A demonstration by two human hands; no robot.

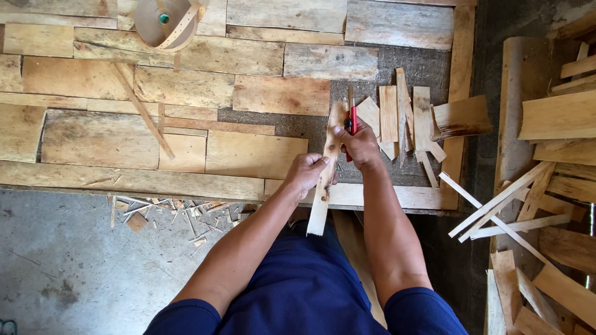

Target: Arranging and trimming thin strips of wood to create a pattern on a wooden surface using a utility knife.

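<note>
Far left there's bare concrete floor [62,260] with a scatter of wood chips [167,214] along the edge of the patchwork board platform [124,142]; a thin stick [143,111] lies diagonally across those boards, and at the top edge sits a round roll of tan strapping [167,22] with a green centre; all well apart from the hands.

Moving to the middle, the left hand [304,172] is closed round the lower half of a long narrow wood strip [326,167], fingers wrapped snug, so it's a full grip; the strip runs roughly upright with a slight tilt, its bottom end hanging over the blue-clad lap [304,285] and its top end up above the platform boards.

Just right of that, the right hand [359,144] is clamped on the upper part of the same strip, thumb pressed on its face; it also has a red-handled tool [352,124] pinched in the fist, the red part poking out above the knuckles beside the strip; can't tell what kind of tool or blade it is.

Right of the hands, a bunch of short cut slats [403,118] lie side by side on the dark mat; further right a messy pile of offcuts and long splints [540,186] fills the edge.
</note>
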